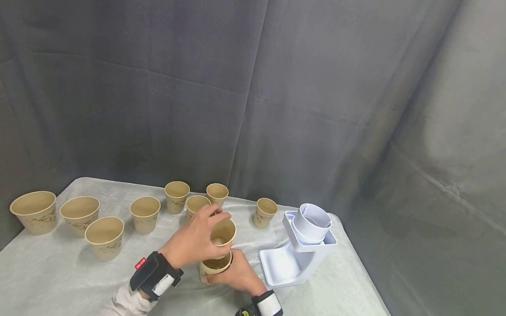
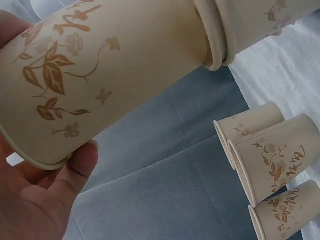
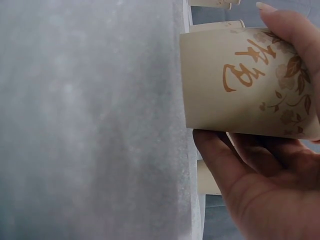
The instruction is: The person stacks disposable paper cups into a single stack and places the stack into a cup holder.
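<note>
My left hand [image 1: 195,237] grips a beige paper cup [image 1: 225,229] near its rim, in the middle of the head view. This cup [image 2: 115,75] has a brown flower print, and its bottom end dips into the mouth of a lower nested stack of paper cups [image 1: 208,271]. Two rims [image 2: 220,37] show at the stack's top in the left wrist view. Fingers and thumb of my right hand [image 1: 242,273] wrap round the stack. In the right wrist view the outer cup [image 3: 220,80] stands on the cloth, held by the right hand [image 3: 265,180]. Its inside is mostly hidden.
Left of my hands stand several paper cups of differing size, among them a wide one [image 1: 37,217] and a nearer one [image 1: 106,245]. More cups stand behind; one [image 1: 262,215] is right of centre. A white plastic stand [image 1: 282,267] with a round holder [image 1: 312,224] is at the right.
</note>
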Motion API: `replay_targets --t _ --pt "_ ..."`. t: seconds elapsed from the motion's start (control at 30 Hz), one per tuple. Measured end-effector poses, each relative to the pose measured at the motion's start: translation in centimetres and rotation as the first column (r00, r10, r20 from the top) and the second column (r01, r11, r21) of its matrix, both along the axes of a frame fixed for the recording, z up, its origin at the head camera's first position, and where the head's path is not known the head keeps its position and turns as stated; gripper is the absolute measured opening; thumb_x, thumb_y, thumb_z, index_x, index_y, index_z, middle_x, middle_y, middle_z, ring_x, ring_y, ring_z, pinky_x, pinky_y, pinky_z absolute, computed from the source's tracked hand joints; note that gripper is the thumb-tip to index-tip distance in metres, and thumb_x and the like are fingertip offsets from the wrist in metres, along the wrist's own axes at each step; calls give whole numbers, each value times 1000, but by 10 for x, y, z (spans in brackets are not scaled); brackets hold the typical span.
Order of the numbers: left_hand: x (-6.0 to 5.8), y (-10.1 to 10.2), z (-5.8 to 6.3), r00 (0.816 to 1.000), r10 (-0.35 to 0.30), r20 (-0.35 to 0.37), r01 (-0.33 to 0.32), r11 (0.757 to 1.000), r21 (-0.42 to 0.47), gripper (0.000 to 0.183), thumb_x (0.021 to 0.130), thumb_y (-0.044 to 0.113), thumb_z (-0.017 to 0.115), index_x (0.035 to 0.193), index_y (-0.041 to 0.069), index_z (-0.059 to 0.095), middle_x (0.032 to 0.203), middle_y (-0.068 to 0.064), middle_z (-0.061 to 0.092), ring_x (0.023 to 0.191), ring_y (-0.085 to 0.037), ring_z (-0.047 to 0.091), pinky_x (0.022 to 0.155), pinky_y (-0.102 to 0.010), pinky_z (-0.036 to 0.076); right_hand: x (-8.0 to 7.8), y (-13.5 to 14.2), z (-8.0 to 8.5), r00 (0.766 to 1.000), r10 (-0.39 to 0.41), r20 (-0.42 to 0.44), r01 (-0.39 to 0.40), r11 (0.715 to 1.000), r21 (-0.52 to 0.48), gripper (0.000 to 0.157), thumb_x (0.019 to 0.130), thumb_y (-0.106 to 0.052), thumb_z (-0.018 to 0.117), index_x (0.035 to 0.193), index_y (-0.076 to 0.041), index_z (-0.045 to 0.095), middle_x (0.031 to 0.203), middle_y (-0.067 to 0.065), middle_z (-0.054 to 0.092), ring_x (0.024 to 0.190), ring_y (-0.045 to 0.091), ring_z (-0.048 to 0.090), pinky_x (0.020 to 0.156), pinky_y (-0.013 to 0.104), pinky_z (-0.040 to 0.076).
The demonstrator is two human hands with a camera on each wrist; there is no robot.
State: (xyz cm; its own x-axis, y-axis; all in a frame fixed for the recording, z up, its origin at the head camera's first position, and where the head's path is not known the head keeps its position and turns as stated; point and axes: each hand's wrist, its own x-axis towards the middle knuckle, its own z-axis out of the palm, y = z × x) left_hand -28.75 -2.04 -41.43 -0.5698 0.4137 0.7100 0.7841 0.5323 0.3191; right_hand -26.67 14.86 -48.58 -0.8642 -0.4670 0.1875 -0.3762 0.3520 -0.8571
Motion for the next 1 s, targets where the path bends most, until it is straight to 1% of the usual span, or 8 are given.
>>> replay_targets --t 0.23,0.47,0.57,0.63,0.67,0.8,0.9,1.0 --pt "6 1 -8 1000 -17 6 17 1000 -10 53 63 39 72 107 12 63 97 4 49 90 -7 44 76 -27 45 -1 1 -2 1000 16 -23 -16 1000 3 50 60 -19 82 105 -20 61 96 -7 65 85 10 61 78 28 49" --pt "12 -3 -22 999 6 54 -6 1000 -7 50 65 40 74 106 14 63 97 4 51 92 -5 45 78 -29 45 2 -2 4 998 -13 -60 16 999 41 42 59 -21 83 96 -16 64 89 -7 65 77 7 60 71 26 50" --pt "13 -3 -28 997 -5 81 6 1000 -6 50 66 40 74 107 14 63 98 5 51 92 -4 45 77 -27 46 4 -3 8 998 -31 -59 35 998 55 41 59 -22 82 94 -16 63 86 -5 65 74 7 59 68 26 49" --pt "13 -3 -33 995 -17 95 18 1000 -4 51 65 39 75 108 15 62 99 5 51 92 -4 45 77 -26 46 4 -3 8 998 -37 -58 40 998 54 41 59 -22 82 94 -13 63 84 -4 65 73 7 58 67 26 49" --pt "13 -2 -36 995 -22 99 23 1000 -8 51 65 39 75 108 16 62 99 6 50 92 -4 45 77 -26 46 3 -2 6 997 -40 -59 43 998 55 42 58 -22 82 94 -12 63 84 -4 64 73 6 58 67 26 49" --pt "12 -2 -42 993 -28 115 32 999 -33 51 65 38 74 109 18 61 101 6 50 92 -4 45 78 -26 46 -10 3 -17 997 -51 -61 56 995 80 47 57 -30 83 95 -12 64 84 -5 64 74 7 58 67 26 49" --pt "13 -2 -43 990 -27 141 35 998 -55 51 66 37 73 111 16 60 102 6 50 92 -4 45 78 -27 46 -19 6 -32 997 -54 -55 60 993 102 51 57 -38 83 98 -16 63 87 -6 65 76 8 59 69 26 49" --pt "15 -2 -44 986 -23 167 37 996 -81 51 68 36 71 114 15 60 103 5 49 92 -5 46 79 -27 46 -20 6 -33 997 -48 -62 55 993 109 53 57 -38 83 100 -17 62 89 -7 65 78 8 60 71 26 50"
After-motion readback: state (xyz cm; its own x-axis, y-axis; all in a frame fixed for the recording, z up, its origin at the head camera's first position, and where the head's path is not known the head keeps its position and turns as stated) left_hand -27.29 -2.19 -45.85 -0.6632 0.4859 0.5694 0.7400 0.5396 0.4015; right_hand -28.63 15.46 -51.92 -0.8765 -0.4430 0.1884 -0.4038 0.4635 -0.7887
